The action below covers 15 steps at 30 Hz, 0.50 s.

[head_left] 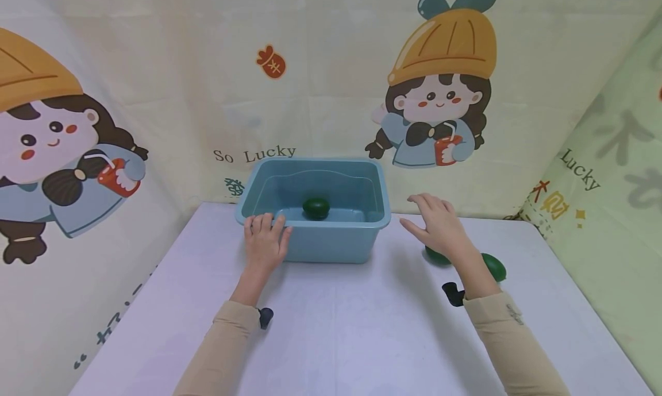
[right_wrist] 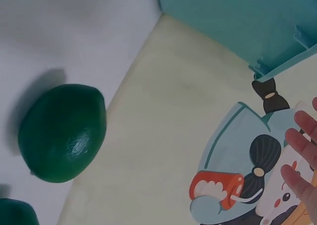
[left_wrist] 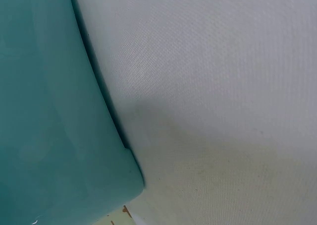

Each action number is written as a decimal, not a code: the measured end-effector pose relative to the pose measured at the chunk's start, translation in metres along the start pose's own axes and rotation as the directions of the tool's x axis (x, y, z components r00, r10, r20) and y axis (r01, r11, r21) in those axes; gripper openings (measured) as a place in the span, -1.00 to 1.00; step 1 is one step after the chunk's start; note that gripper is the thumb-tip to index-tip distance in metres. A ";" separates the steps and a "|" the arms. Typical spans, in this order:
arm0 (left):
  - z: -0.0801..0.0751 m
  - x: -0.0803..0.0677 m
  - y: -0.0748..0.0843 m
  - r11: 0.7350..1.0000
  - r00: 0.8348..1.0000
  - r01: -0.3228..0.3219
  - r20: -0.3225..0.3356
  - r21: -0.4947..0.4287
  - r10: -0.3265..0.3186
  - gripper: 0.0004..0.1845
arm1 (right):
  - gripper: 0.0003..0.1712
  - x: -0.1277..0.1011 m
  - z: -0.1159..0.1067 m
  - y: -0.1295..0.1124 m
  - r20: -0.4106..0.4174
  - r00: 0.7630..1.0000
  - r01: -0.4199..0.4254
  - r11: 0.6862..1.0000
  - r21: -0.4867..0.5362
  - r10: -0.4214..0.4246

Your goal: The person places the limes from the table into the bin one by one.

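Left hand (head_left: 265, 239): I'm resting it, fingers straight, on the blue tub's (head_left: 269, 172) front rim, gripping nothing.
Right hand (head_left: 438, 223): I'm hovering it spread and empty over two green fruits (head_left: 493, 265), my wrist half-hiding both.
Tub: a third fruit (head_left: 316, 207) is lying inside.

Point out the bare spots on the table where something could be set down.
Widest bare patch: the table in front of the tub, between the two forearms. Another lies left of the left hand, toward the table's left edge. It is crowded right of the tub, where the right hand hovers over two avocados.
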<state>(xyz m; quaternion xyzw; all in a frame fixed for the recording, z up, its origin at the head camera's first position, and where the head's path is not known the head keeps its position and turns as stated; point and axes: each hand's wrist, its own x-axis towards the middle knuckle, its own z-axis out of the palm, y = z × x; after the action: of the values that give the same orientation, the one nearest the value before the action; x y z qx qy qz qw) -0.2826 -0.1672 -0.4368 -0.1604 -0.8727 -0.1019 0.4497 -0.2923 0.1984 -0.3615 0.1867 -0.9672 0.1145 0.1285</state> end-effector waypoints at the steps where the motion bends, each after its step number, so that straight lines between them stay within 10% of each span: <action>1: 0.000 0.000 0.000 1.000 1.000 0.000 -0.003 0.000 0.000 -0.54 | -0.29 -0.001 0.000 0.002 0.000 1.000 -0.004 1.000 -0.005 0.004; 15: 0.002 -0.001 -0.001 1.000 1.000 -0.006 -0.023 -0.002 0.006 -0.53 | -0.25 -0.021 0.004 0.026 0.006 0.999 -0.040 0.999 -0.037 0.040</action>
<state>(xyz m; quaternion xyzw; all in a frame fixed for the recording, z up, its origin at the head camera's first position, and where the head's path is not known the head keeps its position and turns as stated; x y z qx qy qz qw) -0.2844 -0.1679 -0.4386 -0.1623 -0.8669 -0.1034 0.4598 -0.2842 0.2285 -0.3757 0.1652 -0.9732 0.0986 0.1264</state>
